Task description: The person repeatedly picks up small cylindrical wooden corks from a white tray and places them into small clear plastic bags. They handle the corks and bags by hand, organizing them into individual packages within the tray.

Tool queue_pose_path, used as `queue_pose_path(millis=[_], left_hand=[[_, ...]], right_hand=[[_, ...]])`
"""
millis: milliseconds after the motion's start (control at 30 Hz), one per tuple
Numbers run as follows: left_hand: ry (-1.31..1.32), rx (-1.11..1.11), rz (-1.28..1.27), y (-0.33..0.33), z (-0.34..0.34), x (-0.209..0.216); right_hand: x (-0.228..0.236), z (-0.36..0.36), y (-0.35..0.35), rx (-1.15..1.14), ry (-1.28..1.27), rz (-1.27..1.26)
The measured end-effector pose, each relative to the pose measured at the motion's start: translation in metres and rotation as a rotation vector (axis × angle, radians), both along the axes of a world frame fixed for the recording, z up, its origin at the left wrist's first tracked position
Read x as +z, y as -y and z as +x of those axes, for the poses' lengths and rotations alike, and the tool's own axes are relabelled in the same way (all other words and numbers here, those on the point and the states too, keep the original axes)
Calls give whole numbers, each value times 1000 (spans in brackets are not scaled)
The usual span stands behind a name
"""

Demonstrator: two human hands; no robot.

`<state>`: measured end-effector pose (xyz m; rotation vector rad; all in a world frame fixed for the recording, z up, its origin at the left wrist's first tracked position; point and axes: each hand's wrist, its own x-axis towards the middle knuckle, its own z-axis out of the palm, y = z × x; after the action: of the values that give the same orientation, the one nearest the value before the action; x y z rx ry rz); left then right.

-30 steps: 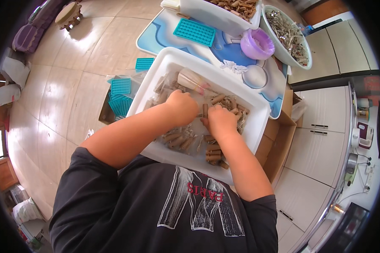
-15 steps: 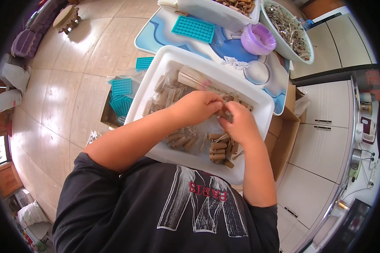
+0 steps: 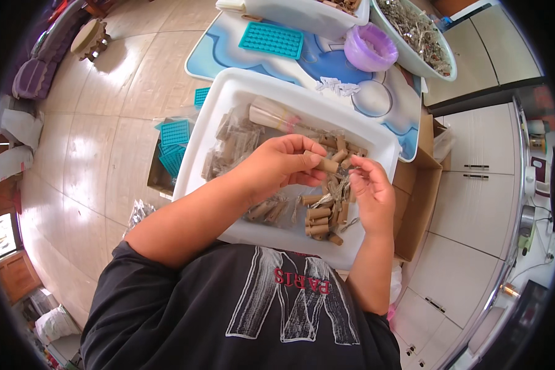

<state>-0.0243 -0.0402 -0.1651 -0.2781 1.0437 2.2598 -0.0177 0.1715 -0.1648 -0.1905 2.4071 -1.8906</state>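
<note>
Over a deep white plastic tub, my left hand pinches a short brown cardboard-like tube between thumb and fingers. Its far end points toward my right hand, whose thumb and fingertips are pinched together beside it. What those fingertips hold is too small to make out. Beneath the hands lie loose brown tubes with pale strings tangled among them. Clear bags with brown tubes inside fill the tub's left side. A stack of clear plastic sleeves leans at its far side.
Behind the tub, a blue-and-white table holds a teal mould tray, a purple basin and white strips. A large basin of stringy pieces stands far right. Cardboard boxes flank the tub; white cabinets line the right.
My hands have drawn apart, my right hand moving right. The brown tube now shows plainly in my left fingers. The whole view has shifted slightly.
</note>
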Motion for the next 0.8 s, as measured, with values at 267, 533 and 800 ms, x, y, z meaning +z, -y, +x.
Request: queue_pose_path(millis=[267, 533, 800], left_hand=[[87, -2, 38, -3, 3, 3], [175, 159, 94, 2, -2, -22], [222, 191, 16, -5, 0, -39]], right_hand=[[-18, 3, 2, 28, 272, -138], [-23, -5, -12, -71, 174, -229], [-18, -8, -21, -140, 295, -604]])
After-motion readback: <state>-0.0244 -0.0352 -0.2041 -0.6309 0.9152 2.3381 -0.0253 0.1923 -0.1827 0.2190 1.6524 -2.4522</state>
